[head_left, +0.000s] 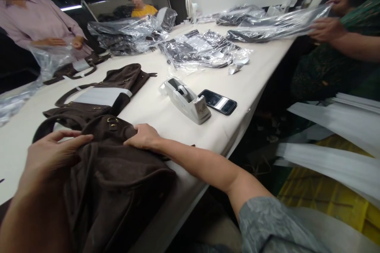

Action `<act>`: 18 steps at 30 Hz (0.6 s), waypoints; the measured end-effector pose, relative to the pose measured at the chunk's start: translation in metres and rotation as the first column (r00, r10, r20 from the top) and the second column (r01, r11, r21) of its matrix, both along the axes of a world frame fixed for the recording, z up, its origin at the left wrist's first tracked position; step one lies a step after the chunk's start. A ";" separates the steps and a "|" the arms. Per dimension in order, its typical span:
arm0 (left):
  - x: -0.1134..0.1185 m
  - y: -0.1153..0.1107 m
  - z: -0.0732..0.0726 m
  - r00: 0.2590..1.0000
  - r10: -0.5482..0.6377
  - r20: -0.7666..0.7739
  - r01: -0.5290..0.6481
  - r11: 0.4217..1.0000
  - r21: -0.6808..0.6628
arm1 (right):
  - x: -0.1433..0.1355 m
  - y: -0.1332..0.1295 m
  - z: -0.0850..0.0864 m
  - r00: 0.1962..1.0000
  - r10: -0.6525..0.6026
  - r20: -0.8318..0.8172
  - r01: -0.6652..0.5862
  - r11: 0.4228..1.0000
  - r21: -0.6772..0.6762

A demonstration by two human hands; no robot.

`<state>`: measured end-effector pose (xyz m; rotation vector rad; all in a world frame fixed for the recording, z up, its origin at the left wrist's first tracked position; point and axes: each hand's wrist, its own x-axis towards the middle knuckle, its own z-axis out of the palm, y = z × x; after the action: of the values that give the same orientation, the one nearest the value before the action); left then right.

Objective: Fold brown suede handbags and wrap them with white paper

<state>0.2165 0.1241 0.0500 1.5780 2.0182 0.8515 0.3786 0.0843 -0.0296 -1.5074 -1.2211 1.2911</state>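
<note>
A dark brown fabric handbag [127, 174] with brass-coloured ring fittings lies at the near edge of the table, partly over it. My left hand [55, 158] is at its left side by the handle, thumb and fingers closed on the bag's fabric. At the upper right of the same bag, my right hand [144, 136] grips its edge, with the fingertips hidden behind the material. Just beyond lies a second brown handbag [118, 81], a white paper band [99, 95] wrapped around it.
A tape dispenser [188, 101] and a phone [219, 102] sit right of the bags. Plastic-wrapped bags [204, 47] lie farther back. One person [44, 23] handles plastic at left; another person's hand [328, 29] holds a wrapped bag at right. White sheets [335, 162] top a yellow crate [323, 193].
</note>
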 end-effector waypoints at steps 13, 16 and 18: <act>0.037 -0.008 -0.003 0.998 -0.011 -0.057 0.014 0.999 0.036 | 0.012 0.034 -0.022 0.996 -0.038 0.086 0.047 0.994 -0.102; 0.046 -0.012 -0.002 0.999 -0.036 -0.037 0.036 0.999 0.017 | 0.008 0.034 -0.018 0.995 -0.010 0.095 0.021 0.993 -0.114; 0.056 -0.014 -0.005 0.995 -0.096 -0.008 0.096 0.995 -0.025 | 0.005 0.034 -0.013 0.991 -0.005 0.133 0.018 0.995 -0.101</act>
<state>0.2725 0.1098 0.0448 1.6534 1.9345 0.7823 0.3831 0.1180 -0.0429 -1.6938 -1.2440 1.2794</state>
